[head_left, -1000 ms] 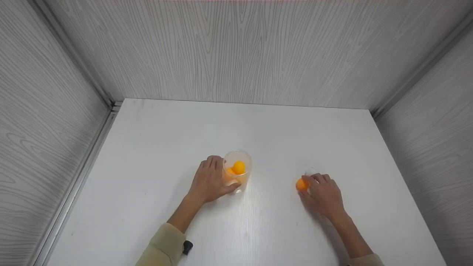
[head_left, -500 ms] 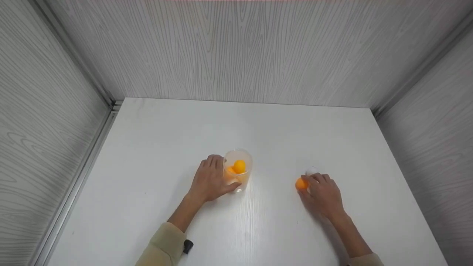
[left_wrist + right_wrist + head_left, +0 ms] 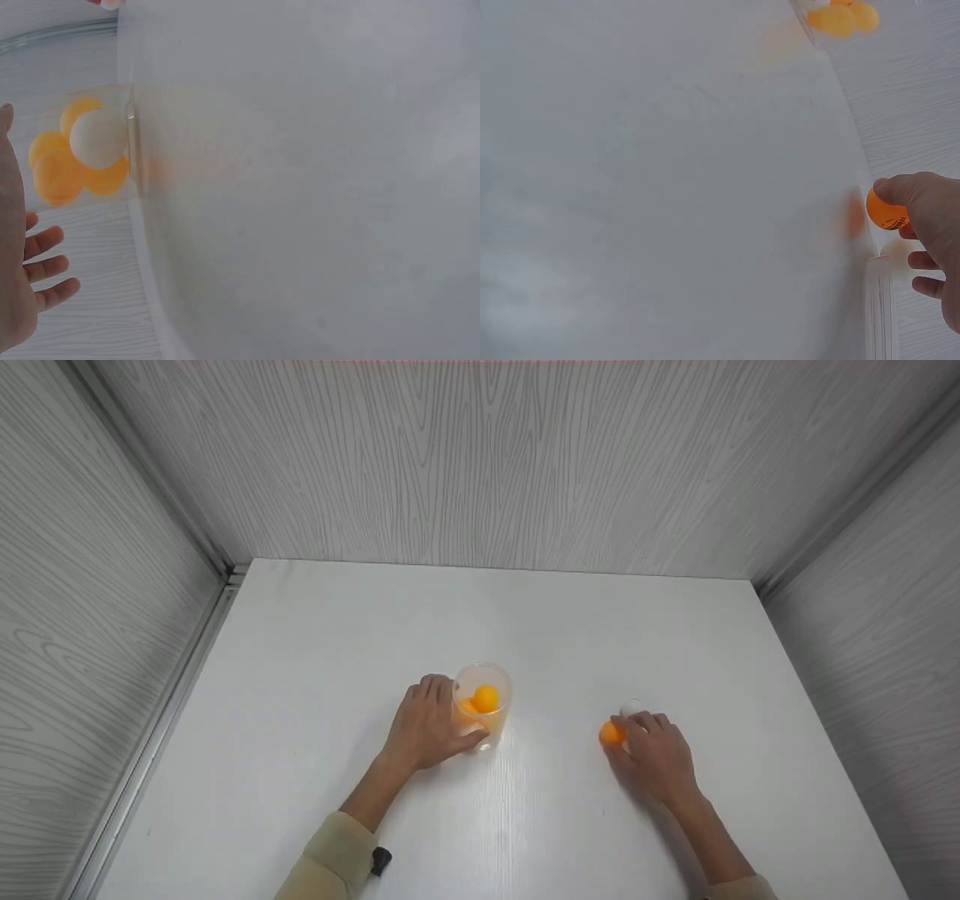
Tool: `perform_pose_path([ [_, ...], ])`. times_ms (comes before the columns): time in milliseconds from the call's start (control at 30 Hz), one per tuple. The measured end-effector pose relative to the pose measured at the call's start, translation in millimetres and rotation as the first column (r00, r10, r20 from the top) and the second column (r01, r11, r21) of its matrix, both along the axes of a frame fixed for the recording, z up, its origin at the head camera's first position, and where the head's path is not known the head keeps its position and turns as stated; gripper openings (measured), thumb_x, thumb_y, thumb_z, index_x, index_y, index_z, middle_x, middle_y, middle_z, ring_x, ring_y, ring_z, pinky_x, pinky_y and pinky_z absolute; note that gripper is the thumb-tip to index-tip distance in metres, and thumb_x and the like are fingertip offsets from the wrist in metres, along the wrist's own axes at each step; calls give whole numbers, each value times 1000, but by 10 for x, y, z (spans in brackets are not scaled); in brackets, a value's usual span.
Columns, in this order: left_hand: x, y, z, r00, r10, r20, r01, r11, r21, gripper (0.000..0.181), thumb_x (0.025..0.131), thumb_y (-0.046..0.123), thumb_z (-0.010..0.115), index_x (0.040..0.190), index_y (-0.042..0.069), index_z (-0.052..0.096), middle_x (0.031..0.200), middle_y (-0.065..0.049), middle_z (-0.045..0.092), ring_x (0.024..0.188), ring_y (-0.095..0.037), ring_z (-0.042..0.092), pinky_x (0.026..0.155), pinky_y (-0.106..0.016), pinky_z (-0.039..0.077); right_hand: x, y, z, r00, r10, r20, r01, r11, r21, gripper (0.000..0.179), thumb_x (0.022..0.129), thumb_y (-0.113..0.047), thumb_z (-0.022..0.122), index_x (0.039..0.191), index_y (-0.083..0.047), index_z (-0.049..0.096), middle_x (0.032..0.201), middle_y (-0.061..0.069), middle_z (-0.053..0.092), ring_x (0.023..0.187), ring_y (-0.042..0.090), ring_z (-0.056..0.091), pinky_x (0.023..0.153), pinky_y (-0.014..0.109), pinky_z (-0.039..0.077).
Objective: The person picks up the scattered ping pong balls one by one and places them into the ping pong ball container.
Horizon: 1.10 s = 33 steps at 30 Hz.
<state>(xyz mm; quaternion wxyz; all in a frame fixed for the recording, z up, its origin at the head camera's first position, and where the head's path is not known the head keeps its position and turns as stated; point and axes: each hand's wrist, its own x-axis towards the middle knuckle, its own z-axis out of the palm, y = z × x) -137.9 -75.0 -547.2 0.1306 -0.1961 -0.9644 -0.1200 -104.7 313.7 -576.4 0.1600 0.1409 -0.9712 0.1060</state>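
Observation:
A clear plastic cup (image 3: pixel 501 709) stands upright near the middle of the white table. Inside it lie several orange ping-pong balls (image 3: pixel 486 699) and a white ping-pong ball (image 3: pixel 99 139). My left hand (image 3: pixel 427 727) holds the cup from its left, thumb across the near side and fingers around the far side. Off to the right, my right hand (image 3: pixel 658 751) pinches another orange ping-pong ball (image 3: pixel 887 210), which has dark print on it, between thumb and fingertips. Just behind that hand is a white ball (image 3: pixel 631 706), partly hidden by the fingers.
Grey wood-grain panels (image 3: pixel 480 465) wall in the white table (image 3: pixel 360 615) at the back and both sides. A metal rail (image 3: pixel 161 735) runs along the left edge. A small black object (image 3: pixel 381 861) shows beside the left sleeve.

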Motion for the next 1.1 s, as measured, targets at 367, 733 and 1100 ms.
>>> perform_pose_path([
  [367, -4, -2, -15, 1000, -7, -11, 7, 1000, -2, 80, 85, 73, 68, 124, 4, 55, 117, -12, 63, 112, -27, 59, 98, -39, 55, 2, -3, 3, 997, 26, -70, -27, 1000, -14, 38, 90, -30, 82, 125, -17, 75, 113, 10, 74, 102, 31, 65, 82, 43, 57],
  [733, 4, -11, -1, 1000, -17, -8, 17, 1000, 2, 79, 87, 73, 65, 124, 4, 55, 119, -12, 63, 116, -28, 59, 99, -41, 54, -3, -16, 46, 987, 45, -157, -56, 996, -65, 43, 83, -23, 89, 123, -18, 75, 109, 8, 74, 100, 30, 65, 82, 43, 58],
  [1100, -7, -11, -14, 1000, -11, -6, 11, 1000, 6, 79, 86, 73, 65, 124, 5, 54, 118, -11, 62, 113, -27, 58, 98, -39, 54, -9, -45, 127, 983, 62, -171, -73, 996, -59, 42, 85, -26, 88, 123, -17, 75, 109, 11, 73, 98, 31, 66, 80, 43, 59],
])
